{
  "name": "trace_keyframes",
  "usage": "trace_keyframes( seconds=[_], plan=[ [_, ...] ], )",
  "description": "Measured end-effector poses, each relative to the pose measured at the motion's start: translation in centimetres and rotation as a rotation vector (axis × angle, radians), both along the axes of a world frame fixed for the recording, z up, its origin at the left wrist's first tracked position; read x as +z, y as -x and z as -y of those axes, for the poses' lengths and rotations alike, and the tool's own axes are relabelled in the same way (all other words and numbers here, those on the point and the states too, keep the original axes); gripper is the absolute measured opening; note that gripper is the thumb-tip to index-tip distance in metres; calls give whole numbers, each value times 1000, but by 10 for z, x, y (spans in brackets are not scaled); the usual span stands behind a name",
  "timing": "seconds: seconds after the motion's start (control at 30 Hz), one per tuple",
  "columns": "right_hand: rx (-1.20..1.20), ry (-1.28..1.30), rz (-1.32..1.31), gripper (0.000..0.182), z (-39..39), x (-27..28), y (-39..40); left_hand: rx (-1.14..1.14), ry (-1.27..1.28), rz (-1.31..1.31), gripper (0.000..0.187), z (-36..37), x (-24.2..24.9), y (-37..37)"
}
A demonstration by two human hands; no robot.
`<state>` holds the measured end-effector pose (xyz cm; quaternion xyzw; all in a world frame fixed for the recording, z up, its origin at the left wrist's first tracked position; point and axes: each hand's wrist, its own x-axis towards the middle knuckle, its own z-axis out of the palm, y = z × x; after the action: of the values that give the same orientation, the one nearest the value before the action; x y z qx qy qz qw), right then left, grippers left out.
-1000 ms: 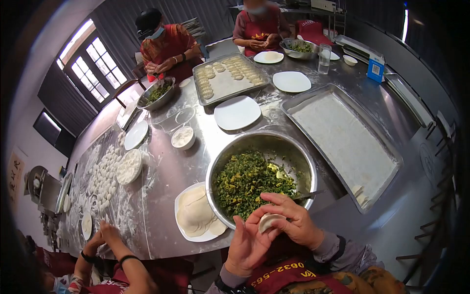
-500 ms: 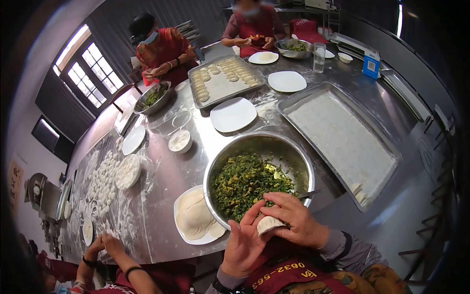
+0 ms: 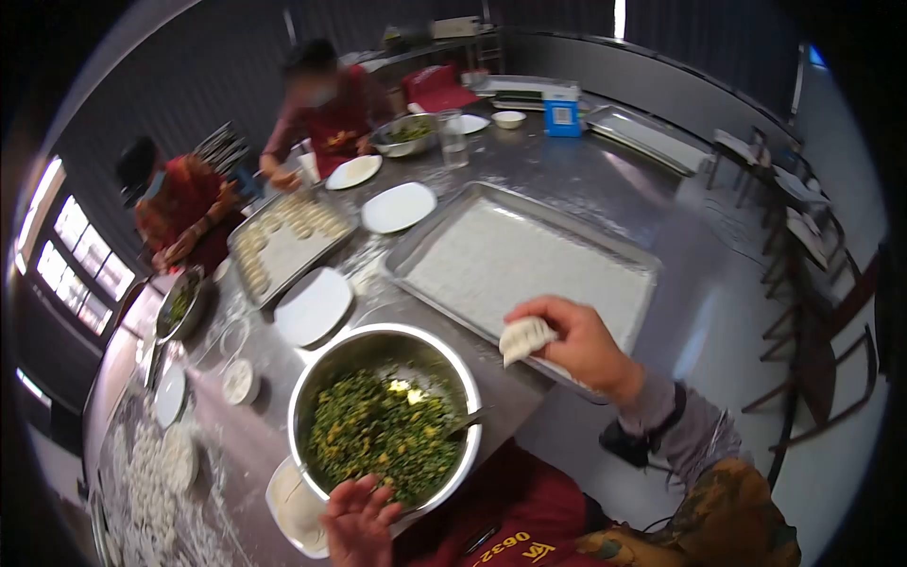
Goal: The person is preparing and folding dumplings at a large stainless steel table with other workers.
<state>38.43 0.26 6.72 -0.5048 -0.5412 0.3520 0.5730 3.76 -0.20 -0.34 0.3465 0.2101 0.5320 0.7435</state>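
Note:
A pleated white dumpling [image 3: 526, 338] is pinched in the fingers of my right hand [image 3: 588, 348], held above the near edge of a floured metal tray [image 3: 515, 250]. That hand and my forearm hide the tray's near right corner. My left hand [image 3: 361, 525] is open, palm up with loosely bent fingers, holding nothing. It is by the near rim of a large steel bowl [image 3: 470, 397] of chopped green and yellow filling [image 3: 383, 435]. A spoon handle [image 3: 468, 420] leans on the bowl's right side. Dough wrappers [image 3: 300, 506] lie on a white plate [image 3: 276, 491], partly behind my left hand.
Two people in red aprons work across the steel table. Near them is a tray of dumplings [image 3: 293, 236]. White plates [image 3: 315, 307], a small flour bowl [image 3: 240, 382], a glass of water [image 3: 453, 142] and a blue QR-code stand [image 3: 562, 111] are around. Dough pieces [image 3: 151, 472] lie at left.
My right hand has carried the dumpling away from my left hand, toward the tray. The left hand has let go of it and dropped lower. The view has swung right.

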Motion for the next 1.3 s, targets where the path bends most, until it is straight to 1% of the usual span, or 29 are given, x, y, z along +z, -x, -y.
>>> trace_keyframes(
  seconds=[0.03,0.07,0.1,0.17,0.2,0.27,0.33,0.43,0.53,0.63,0.73,0.93,1.03,1.13,1.2,1.3],
  plan=[
    [-33,62,11,29,-5,-6,-24,32,9,12,56,-1,0,5],
    [-56,135,25,28,-9,-14,-48,-45,44,120,48,1,9,6],
    [-75,206,37,28,-11,-27,-69,-36,49,109,50,-1,7,8],
    [-80,318,272,27,-10,-71,-109,-4,54,87,52,0,0,18],
    [-80,369,392,27,-12,-84,-123,8,71,77,50,-1,0,19],
    [-62,464,392,29,-12,-97,-130,22,55,45,50,1,0,18],
    [-11,544,383,34,-11,-96,-125,55,51,-27,48,2,9,14],
    [103,595,264,34,-13,-94,-113,74,73,-60,46,1,6,16],
    [235,615,353,35,-17,-98,-112,117,99,-89,46,2,7,14],
    [119,413,609,34,-19,-108,-115,132,116,-99,44,3,7,13],
    [126,488,626,32,-19,-110,-120,105,146,-60,43,2,5,17],
    [138,459,640,27,-18,-112,-116,131,124,-34,42,4,9,21],
    [165,398,598,26,-17,-116,-115,220,72,-68,42,2,8,33],
    [163,378,592,26,-16,-115,-114,268,74,-70,41,0,5,52],
    [181,351,626,26,-17,-114,-112,287,67,-84,38,-1,6,63],
    [162,313,692,24,-16,-115,-110,447,77,-283,36,0,11,74]
  ],
)
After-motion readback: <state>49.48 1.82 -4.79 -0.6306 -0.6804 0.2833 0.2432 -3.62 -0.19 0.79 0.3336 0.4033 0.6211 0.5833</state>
